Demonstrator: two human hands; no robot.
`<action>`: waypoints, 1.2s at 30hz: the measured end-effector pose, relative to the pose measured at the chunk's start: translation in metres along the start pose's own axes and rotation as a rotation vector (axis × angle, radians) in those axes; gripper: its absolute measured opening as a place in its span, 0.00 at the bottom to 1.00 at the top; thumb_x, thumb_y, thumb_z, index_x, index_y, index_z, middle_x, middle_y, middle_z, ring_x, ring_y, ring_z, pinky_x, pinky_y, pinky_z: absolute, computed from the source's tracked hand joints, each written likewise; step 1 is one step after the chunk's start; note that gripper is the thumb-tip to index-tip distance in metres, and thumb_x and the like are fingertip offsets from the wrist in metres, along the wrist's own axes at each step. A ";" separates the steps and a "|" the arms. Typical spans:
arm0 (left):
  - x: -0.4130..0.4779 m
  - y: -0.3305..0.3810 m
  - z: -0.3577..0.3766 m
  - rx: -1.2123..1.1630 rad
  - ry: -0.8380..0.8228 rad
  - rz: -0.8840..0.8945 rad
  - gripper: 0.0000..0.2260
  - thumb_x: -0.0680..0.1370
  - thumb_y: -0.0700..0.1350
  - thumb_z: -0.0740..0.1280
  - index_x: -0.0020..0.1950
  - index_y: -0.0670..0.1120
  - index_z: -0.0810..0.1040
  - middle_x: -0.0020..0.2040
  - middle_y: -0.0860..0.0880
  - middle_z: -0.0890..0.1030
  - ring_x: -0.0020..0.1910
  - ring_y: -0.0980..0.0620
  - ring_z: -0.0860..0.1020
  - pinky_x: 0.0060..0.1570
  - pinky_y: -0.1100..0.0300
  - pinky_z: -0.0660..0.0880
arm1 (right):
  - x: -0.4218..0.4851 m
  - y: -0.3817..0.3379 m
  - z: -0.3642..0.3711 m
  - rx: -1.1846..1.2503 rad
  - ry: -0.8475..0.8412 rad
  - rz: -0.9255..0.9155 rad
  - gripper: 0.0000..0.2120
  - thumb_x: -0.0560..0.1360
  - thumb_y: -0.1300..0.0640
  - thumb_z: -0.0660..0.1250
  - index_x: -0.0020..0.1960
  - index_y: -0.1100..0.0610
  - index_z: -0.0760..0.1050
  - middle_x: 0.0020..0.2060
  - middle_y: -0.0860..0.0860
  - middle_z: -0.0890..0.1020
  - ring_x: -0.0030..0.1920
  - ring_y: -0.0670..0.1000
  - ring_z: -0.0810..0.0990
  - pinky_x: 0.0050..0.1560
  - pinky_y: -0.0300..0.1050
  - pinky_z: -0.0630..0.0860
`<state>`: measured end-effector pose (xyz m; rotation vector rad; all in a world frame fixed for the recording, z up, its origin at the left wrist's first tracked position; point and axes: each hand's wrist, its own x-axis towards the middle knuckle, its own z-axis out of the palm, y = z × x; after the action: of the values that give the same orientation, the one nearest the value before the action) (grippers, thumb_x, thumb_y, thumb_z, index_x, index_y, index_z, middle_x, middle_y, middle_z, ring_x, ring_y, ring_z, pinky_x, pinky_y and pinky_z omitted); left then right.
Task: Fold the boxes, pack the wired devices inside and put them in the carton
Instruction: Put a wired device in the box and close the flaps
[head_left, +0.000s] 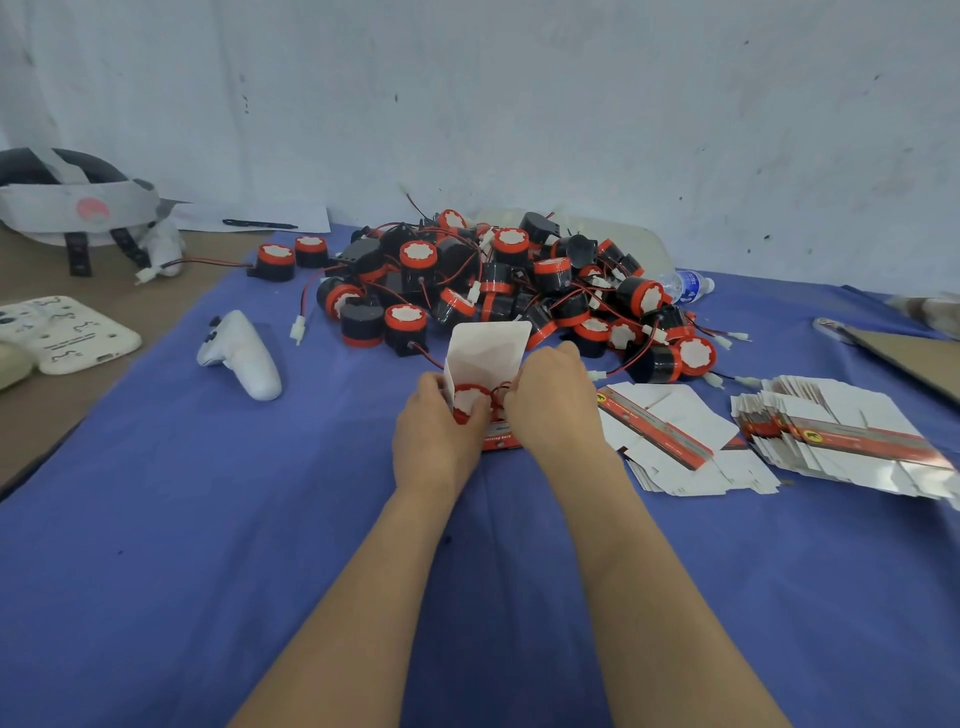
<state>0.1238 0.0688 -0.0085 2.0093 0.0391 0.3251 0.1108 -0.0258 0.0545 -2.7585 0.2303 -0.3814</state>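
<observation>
While both hands work mid-surface, the box (488, 349) stands upright between them, top flap up, mouth toward the camera. A wired device (470, 402) sits in the mouth, red rim and white face showing.

- Left hand (435, 434): curled round the box's left side, gripping it.
- Right hand (551, 408): curled over the box's right edge, fingertips at the device's red wire.
- The pile of devices (519, 283) lies just behind the box.
- Two fanned stacks of flat boxes (836, 436) lie to the right.
- A brown cardboard panel (917, 361) is at the far right edge.
- A white controller (241, 356) lies well to the left.
- The blue cloth (218, 545) runs wide on the near side; its left edge cuts diagonally across the brown surface (47, 431).
- A bottle (690, 284) lies behind the pile.

Print: the red bands on the boxes carry small text, not readable, plus a yellow round emblem. The bottle label is too blurred to read.
</observation>
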 end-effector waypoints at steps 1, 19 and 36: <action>0.000 0.000 0.000 -0.004 -0.002 -0.002 0.11 0.77 0.50 0.67 0.51 0.50 0.67 0.46 0.53 0.76 0.45 0.50 0.77 0.41 0.53 0.76 | 0.001 -0.003 -0.002 -0.021 -0.002 -0.011 0.08 0.76 0.65 0.63 0.55 0.63 0.74 0.59 0.60 0.69 0.52 0.58 0.73 0.43 0.45 0.67; 0.001 0.000 0.000 0.076 -0.022 -0.017 0.07 0.78 0.43 0.64 0.50 0.48 0.65 0.49 0.46 0.78 0.47 0.44 0.77 0.46 0.46 0.76 | -0.003 -0.021 0.032 0.496 0.113 -0.088 0.07 0.79 0.64 0.57 0.56 0.58 0.69 0.49 0.57 0.79 0.51 0.59 0.76 0.40 0.50 0.74; -0.001 0.002 0.000 0.009 -0.009 -0.019 0.10 0.77 0.49 0.67 0.52 0.49 0.67 0.48 0.50 0.78 0.45 0.49 0.77 0.40 0.53 0.75 | 0.010 -0.014 -0.003 -0.086 -0.095 -0.047 0.10 0.75 0.67 0.62 0.55 0.63 0.74 0.51 0.60 0.76 0.47 0.59 0.77 0.36 0.43 0.67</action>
<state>0.1221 0.0680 -0.0071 2.0184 0.0544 0.3036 0.1214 -0.0159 0.0644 -2.8619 0.1622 -0.2574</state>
